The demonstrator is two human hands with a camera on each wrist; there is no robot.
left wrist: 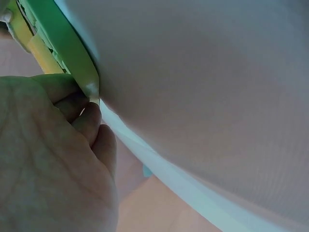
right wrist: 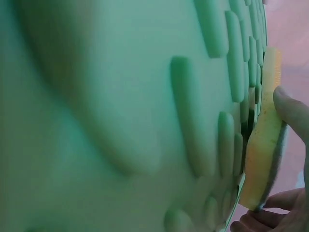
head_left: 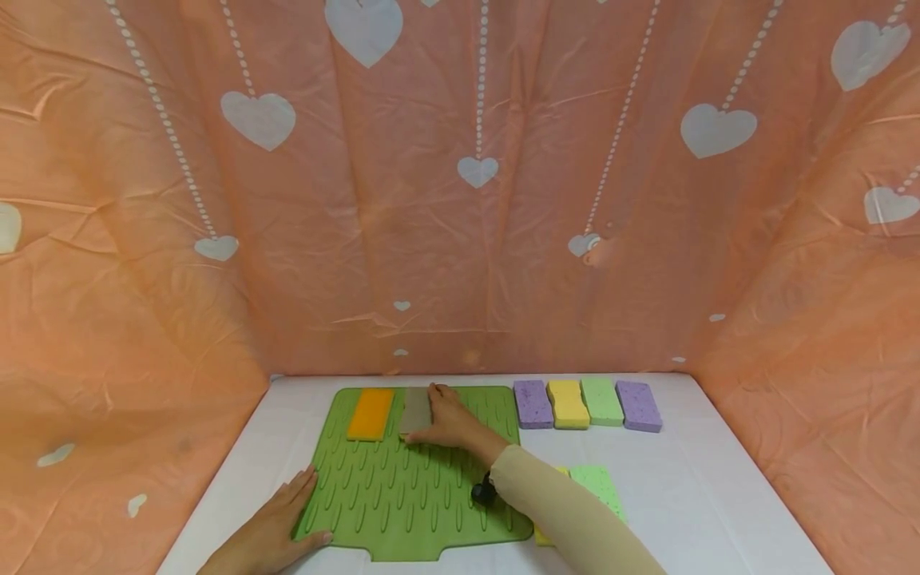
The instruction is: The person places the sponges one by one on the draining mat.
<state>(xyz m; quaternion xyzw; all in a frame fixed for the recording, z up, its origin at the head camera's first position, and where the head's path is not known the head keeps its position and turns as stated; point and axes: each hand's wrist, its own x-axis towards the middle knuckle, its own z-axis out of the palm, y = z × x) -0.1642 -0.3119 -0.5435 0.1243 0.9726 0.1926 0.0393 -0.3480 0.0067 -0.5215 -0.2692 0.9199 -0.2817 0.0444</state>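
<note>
A green mat with raised oval ridges lies on the white table. My right hand holds a sponge at the mat's upper middle, thumb on the near side and fingers on the far side. That sponge has a grey top and a yellow body, which the right wrist view shows edge-on, close over the ridges. Left of it, an orange sponge lies flat on the mat. At the mat's lower left edge rests my left hand, fingers extended along the rim and thumb by the near corner.
Right of the mat, a row holds a purple sponge, a yellow one, a light green one and another purple sponge. Nearer, my right sleeve partly covers a yellow sponge and a light green sponge.
</note>
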